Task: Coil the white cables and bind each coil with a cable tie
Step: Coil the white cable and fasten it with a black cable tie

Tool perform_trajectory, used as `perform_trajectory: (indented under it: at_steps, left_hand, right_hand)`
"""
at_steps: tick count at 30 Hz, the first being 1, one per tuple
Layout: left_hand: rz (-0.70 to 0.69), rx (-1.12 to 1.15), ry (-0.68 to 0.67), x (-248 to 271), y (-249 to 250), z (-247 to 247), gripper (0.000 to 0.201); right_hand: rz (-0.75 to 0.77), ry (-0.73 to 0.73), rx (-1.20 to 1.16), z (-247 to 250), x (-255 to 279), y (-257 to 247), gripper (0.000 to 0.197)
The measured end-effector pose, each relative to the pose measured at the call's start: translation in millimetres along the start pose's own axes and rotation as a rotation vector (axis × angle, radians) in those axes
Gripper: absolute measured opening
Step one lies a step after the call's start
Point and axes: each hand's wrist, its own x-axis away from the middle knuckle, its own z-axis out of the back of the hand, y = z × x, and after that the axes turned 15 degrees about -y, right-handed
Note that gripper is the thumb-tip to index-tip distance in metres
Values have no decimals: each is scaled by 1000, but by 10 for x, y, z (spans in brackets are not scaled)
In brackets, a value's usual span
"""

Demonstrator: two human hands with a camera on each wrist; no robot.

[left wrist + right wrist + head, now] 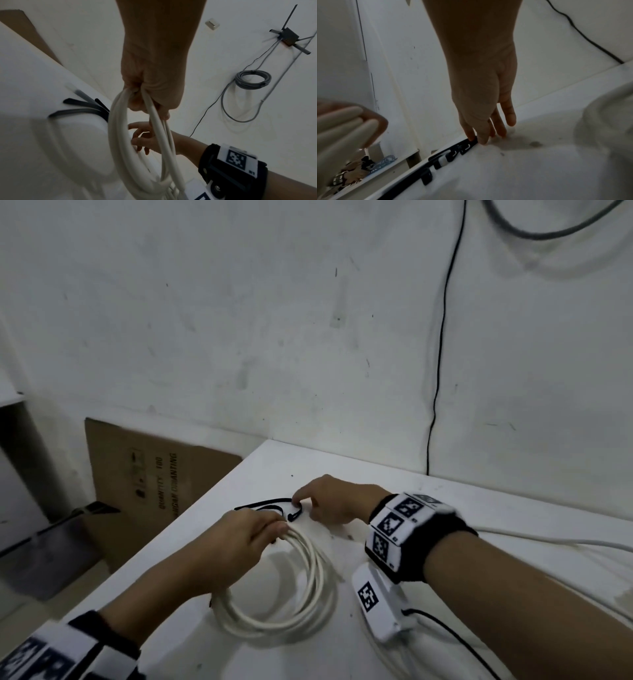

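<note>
**Grip on the coil, fingers on the tie**

Our left hand [239, 539] clasps the white cable coil [284, 587] resting on the bench [479, 508]; our right hand [329, 501] pinches one black cable tie [294, 513]. We should lift only one and hold the loops together.

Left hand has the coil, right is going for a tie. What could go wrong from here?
The left hand grips the white coil at one spot only, so loops may spring apart. The right hand pinches one black cable tie from a tangled cluster near the table edge; others might drag off.
</note>
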Motion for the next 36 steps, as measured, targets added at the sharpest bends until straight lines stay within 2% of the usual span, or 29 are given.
perform_trajectory:
  at_steps: [5, 8, 11, 14, 16, 24, 28, 31, 36]
  left_hand:
    - [28, -1, -21, -76, -13, 60, 27]
    - [15, 0, -31, -64, 92, 69, 34]
    - [-21, 32, -5, -63, 231, 62, 24]
    - [-75, 92, 26, -58, 491, 14, 30]
    - [-116, 155, 37, -53, 706, -36, 29]
    - [-337, 246, -33, -116, 1735, -528, 30]
    - [-389, 251, -65, -173, 2138, -809, 32]
    - [-409, 283, -89, -201, 2373, -984, 29]
    - [-452, 271, -56, -225, 2648, -1208, 27]
  right_hand:
    - [68, 82, 2, 6, -28, 39, 14]
    - [96, 89, 31, 25, 160, 98, 14]
    - [114, 193, -91, 111, 518, 175, 13]
    - [100, 335, -319, 181, 1085, 225, 8]
    - [108, 416, -404, 183, 1477, 236, 13]
    - [54, 537, -481, -231, 2766, 283, 20]
    - [56, 687, -533, -496, 3208, 327, 19]
    - [-11, 831, -705, -695, 3477, 411, 13]
    - [-36, 863, -958, -952, 3791, 501, 4]
